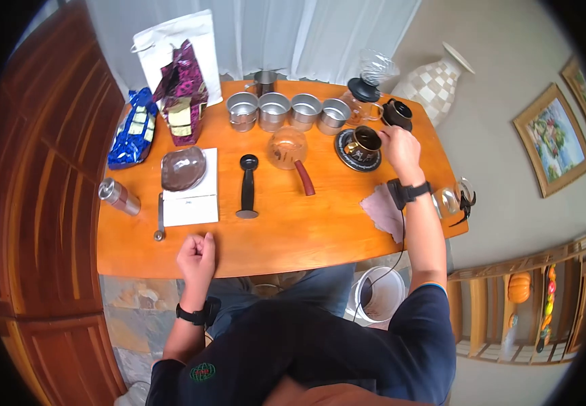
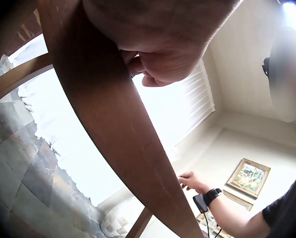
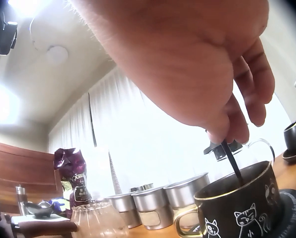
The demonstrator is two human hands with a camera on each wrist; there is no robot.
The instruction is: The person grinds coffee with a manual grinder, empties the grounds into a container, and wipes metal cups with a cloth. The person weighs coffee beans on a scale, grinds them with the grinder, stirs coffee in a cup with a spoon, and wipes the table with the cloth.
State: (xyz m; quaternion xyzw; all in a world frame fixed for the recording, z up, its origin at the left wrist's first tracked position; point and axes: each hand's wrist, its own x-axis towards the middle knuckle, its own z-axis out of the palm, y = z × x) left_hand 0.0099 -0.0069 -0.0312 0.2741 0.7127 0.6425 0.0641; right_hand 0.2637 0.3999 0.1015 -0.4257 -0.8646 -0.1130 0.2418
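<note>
My right hand (image 1: 402, 152) is over a black cup (image 3: 220, 210) with a gold rim and white cat drawings. In the right wrist view its thumb and fingers pinch a thin dark stirrer or spoon handle (image 3: 232, 162), whose lower end is hidden inside the cup. Under the cup lies a black saucer (image 1: 362, 164) with white lettering. Near the front edge of the table, my left hand (image 1: 197, 260) rests with loosely curled fingers and nothing in it. A white scale (image 1: 201, 208) carrying a brown dish (image 1: 183, 169) is just beyond it.
Several metal cups (image 1: 274, 111) line the back. A glass pot with red handle (image 1: 304, 177), black scoop (image 1: 247, 183) and hand grinder (image 1: 118, 196) lie nearer. Glass dripper (image 1: 364, 91) stands behind the saucer, dark pot (image 1: 398, 116) beside it. Pink cloth (image 1: 381, 210) sits under my right wrist.
</note>
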